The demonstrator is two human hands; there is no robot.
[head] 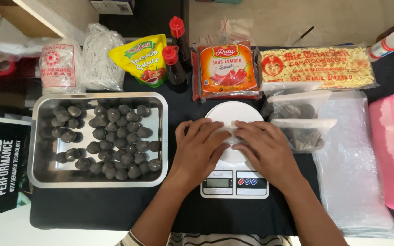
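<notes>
Plastic first: pressing the clear bag [230,129] down on the scale [233,109], left hand [200,146] and right hand [264,149] open, almost flat; keeping it centred, tray [97,183] at nine o'clock.

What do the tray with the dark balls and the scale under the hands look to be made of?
Tray: likely stainless steel, shiny, with reflections on its walls. Scale: probably white plastic, smooth with a slight sheen; its round platform may be plastic or glass.
</notes>
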